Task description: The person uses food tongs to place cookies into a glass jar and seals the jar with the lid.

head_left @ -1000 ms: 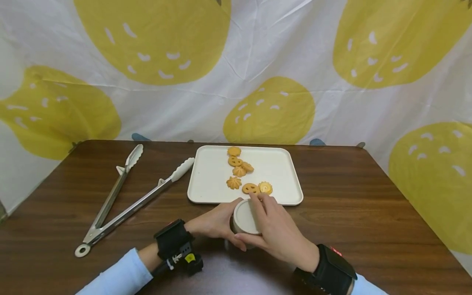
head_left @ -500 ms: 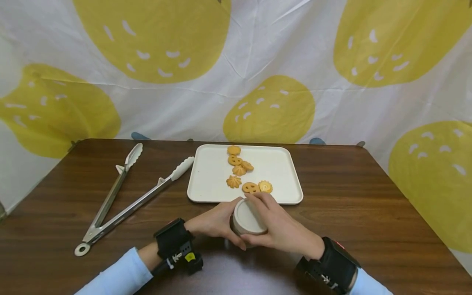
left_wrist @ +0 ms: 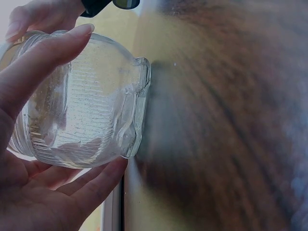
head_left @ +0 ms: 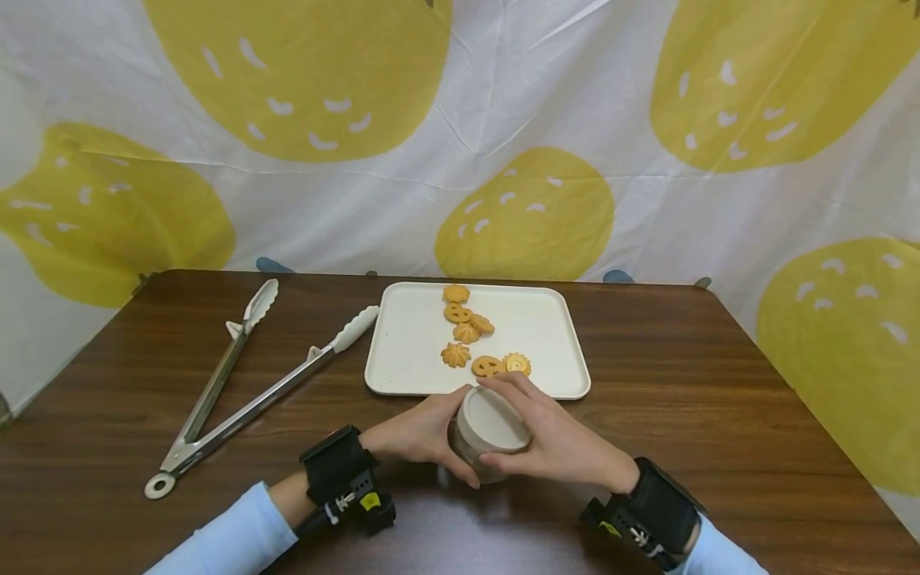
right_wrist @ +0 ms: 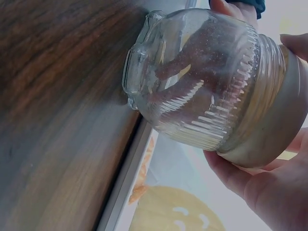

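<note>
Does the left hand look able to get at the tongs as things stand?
Probably not this instant: the left hand is curled round the glass jar. If it let go, the way looks free, since the tongs lie on that same side with only tabletop between.

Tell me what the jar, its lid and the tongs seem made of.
Jar: glossy, probably glass, being clear, ribbed and light-catching; clear plastic is possible. Lid: likely matt plastic, being opaque, beige and smooth. Tongs: shafts apparently polished metal, silvery with bright reflections; dull white tips look like plastic or silicone.
</note>
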Available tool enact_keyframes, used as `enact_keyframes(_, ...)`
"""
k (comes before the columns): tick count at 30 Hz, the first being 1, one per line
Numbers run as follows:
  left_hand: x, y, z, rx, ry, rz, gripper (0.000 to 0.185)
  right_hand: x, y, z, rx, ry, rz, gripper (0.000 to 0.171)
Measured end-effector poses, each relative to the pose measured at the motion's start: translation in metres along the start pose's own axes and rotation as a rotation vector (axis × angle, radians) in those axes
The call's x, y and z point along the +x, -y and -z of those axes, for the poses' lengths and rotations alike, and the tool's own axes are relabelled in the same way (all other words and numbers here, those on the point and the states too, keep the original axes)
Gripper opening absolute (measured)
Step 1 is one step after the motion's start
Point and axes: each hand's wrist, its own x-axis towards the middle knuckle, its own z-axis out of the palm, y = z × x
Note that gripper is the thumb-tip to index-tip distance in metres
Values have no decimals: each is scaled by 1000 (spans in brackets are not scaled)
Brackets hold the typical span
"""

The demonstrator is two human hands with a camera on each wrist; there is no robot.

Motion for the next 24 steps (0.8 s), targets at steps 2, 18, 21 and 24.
enact_keyframes(2, 0, 1, 0, 12, 0, 2, 85, -1, 0, 1, 13, -1, -1, 72)
enact_keyframes(18, 0, 2, -1, 49, 8, -16, 76, -13, -8, 15, 28, -45, -55, 72)
enact_keyframes(21, 0, 1, -1, 50, 1, -16, 75, -18, -10, 20, 7, -59, -85, 69)
enact_keyframes(24, -1, 0, 0, 49, -4, -9, 74, -24, -12, 26, -21, -75, -137, 66)
